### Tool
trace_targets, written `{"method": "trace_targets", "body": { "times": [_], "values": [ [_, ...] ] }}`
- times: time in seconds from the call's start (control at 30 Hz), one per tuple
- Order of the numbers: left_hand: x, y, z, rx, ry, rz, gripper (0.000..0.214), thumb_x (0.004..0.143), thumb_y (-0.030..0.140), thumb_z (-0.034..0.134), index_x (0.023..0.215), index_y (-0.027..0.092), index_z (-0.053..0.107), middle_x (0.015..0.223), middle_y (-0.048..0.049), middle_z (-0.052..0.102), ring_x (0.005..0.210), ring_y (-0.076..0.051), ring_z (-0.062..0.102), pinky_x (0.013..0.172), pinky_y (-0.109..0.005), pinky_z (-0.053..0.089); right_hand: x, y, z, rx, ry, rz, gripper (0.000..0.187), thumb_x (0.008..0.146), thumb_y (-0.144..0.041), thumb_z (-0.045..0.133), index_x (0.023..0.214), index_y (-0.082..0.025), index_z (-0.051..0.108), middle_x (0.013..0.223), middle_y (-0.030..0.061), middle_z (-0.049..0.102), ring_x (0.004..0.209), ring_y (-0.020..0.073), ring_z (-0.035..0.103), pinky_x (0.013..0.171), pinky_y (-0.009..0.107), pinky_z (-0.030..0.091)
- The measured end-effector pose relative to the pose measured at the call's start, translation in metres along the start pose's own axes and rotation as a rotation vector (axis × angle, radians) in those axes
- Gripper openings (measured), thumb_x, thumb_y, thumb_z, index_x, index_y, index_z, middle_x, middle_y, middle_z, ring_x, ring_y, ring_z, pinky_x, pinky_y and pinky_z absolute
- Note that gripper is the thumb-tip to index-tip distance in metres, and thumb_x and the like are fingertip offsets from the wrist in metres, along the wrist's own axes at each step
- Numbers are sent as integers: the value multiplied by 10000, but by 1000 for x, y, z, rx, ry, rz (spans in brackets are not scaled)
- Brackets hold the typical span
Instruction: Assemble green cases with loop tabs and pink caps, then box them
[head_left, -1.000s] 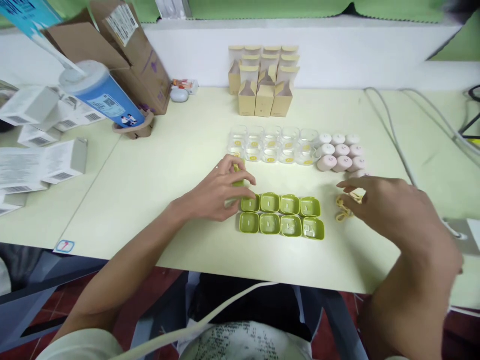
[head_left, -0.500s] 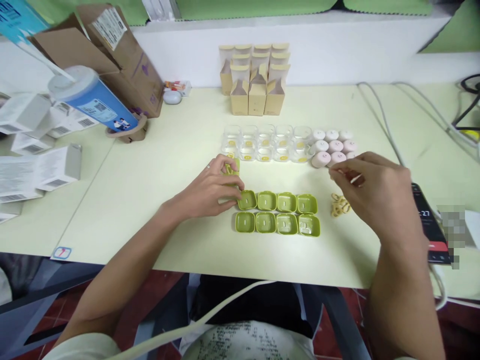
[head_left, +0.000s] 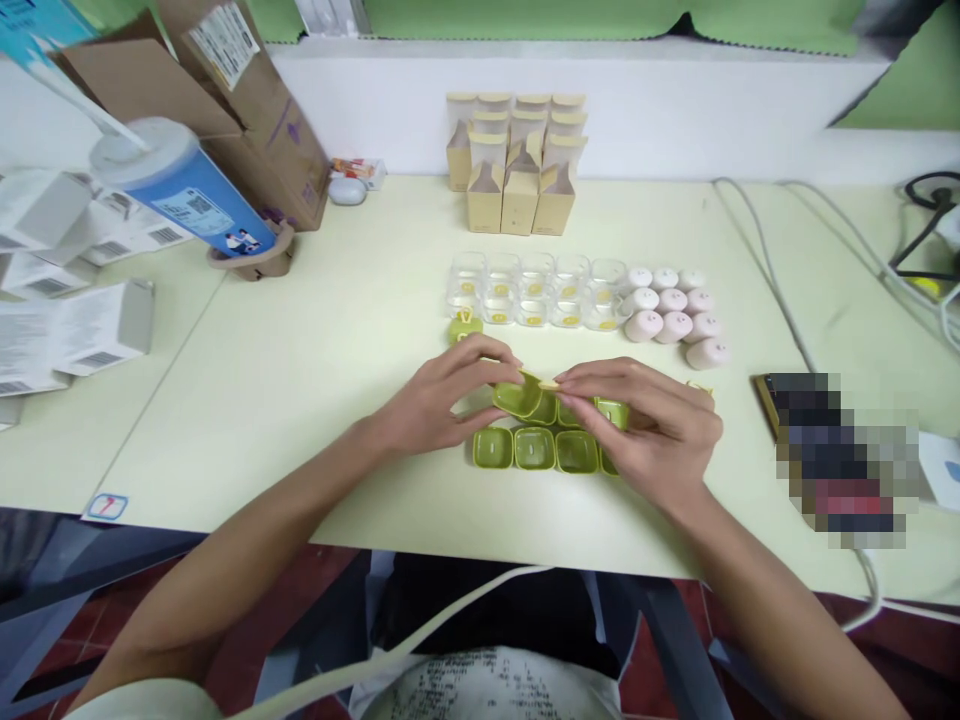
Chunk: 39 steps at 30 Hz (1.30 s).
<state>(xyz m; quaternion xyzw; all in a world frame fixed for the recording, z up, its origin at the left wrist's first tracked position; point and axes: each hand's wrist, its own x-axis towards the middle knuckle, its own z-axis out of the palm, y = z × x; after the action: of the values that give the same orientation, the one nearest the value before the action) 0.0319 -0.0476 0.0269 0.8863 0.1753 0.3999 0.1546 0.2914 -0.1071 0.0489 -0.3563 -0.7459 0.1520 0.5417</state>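
Note:
My left hand (head_left: 442,398) grips a small green square cup (head_left: 514,399) by its sides, tilted above the others. My right hand (head_left: 646,415) pinches a small pale-yellow piece (head_left: 550,385), perhaps one of the yellow loops, at that cup's upper right edge. Below are two rows of similar green cups; one in the front row (head_left: 493,448) stands open side up. My right hand hides some of them. Beyond my left hand lies a green piece with a yellow loop (head_left: 465,322). Behind my right hand, a few yellow loops (head_left: 701,388) just show.
Clear plastic cups (head_left: 535,300) with yellow marks stand in rows, beside several pale pink cylinders (head_left: 673,327). Open cardboard boxes (head_left: 520,200) line the wall. At left are a blue canister (head_left: 217,200) and white boxes (head_left: 112,325). A cable (head_left: 761,250) runs along the right.
My left hand has lifted a green cup out of the back row. My right hand has come left from beside the yellow loops to that cup, with a small yellow piece pinched.

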Motion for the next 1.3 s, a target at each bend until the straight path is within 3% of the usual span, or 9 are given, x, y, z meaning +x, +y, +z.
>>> {"method": "trace_targets", "body": {
  "times": [0.17, 0.37, 0.5, 0.67, 0.83, 0.97, 1.13, 1.3],
  "values": [
    [2, 10, 12, -126, 43, -51, 555, 990, 231, 854, 1491, 204, 618, 1314, -131, 799, 1227, -219, 764, 975, -344, 690, -3, 1, 9, -51, -46, -14, 208, 966, -23, 781, 1036, -207, 848, 974, 87, 842, 868, 198, 778, 741, 362, 646],
    [2, 14, 15, -276, 97, -209, 583, 959, 270, 899, 1486, 270, 649, 1345, -94, 799, 1187, -196, 783, 981, -312, 683, -9, 2, 19, -110, 1, -6, 184, 992, -63, 759, 990, -223, 850, 942, 74, 829, 840, 197, 729, 725, 375, 626],
    [0, 15, 18, -419, 119, -285, 603, 953, 246, 903, 1496, 306, 646, 1389, -84, 785, 1292, -203, 770, 1074, -320, 669, -10, -1, 20, -147, 38, 2, 205, 1006, -85, 746, 1017, -256, 858, 950, 61, 835, 836, 201, 746, 734, 388, 628],
    [-2, 16, 21, -557, 107, -338, 554, 972, 247, 881, 1472, 319, 654, 1410, -95, 760, 1343, -220, 757, 1123, -373, 685, -9, -3, 19, -280, -13, -57, 202, 1016, -103, 726, 982, -262, 846, 927, 58, 826, 789, 197, 731, 677, 377, 596],
    [-1, 16, 21, -550, 93, -320, 540, 972, 270, 886, 1462, 309, 664, 1376, -100, 767, 1305, -219, 768, 1117, -375, 688, -9, -6, 17, -339, -82, -107, 204, 1018, -95, 716, 920, -235, 825, 942, 77, 819, 783, 185, 722, 648, 336, 587],
    [0, 18, 22, -510, 88, -321, 515, 970, 291, 892, 1444, 282, 694, 1340, -103, 787, 1263, -210, 779, 1105, -353, 684, -12, -5, 20, -269, -90, -67, 211, 1027, -85, 698, 908, -211, 819, 941, 90, 809, 783, 181, 725, 668, 319, 608],
    [2, 20, 24, -557, 93, -346, 488, 993, 293, 867, 1451, 277, 701, 1352, -100, 784, 1276, -205, 778, 1128, -344, 671, -14, -6, 24, -209, -19, 42, 235, 1036, -104, 702, 931, -259, 845, 892, 41, 821, 771, 178, 775, 683, 306, 651],
    [2, 21, 28, -612, 156, -377, 481, 987, 284, 872, 1438, 287, 707, 1394, -98, 779, 1318, -227, 768, 1137, -374, 675, -16, -8, 22, -142, 40, 104, 199, 993, -117, 786, 1019, -289, 883, 1001, 49, 867, 852, 210, 834, 756, 332, 707]
  ]
}}
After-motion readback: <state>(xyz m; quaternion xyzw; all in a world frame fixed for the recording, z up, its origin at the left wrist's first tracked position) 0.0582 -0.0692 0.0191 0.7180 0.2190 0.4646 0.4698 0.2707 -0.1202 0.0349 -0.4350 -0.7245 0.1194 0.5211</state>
